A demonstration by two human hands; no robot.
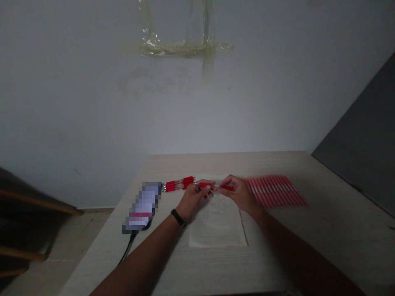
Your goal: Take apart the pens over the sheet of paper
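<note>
My left hand [195,198] is closed on a red pen part [203,184] with a silvery end. Close beside it, my right hand [240,192] pinches another red pen part [227,188]. The two pieces point toward each other with a narrow gap; whether they touch, I cannot tell. Beneath both hands lies a pale sheet [217,234], with small clear bits [216,207] on it too blurred to name. Just left of my left hand is a small group of red pens [174,186] with silver tips. Right of my right hand, several red pen pieces [273,191] lie side by side in a slanted row.
A pixelated phone [143,207] with a black cable [126,248] stands at the left of the wooden table [173,267]. A pale wall [262,102] with old tape rises behind. Wooden furniture legs [40,201] show at the far left.
</note>
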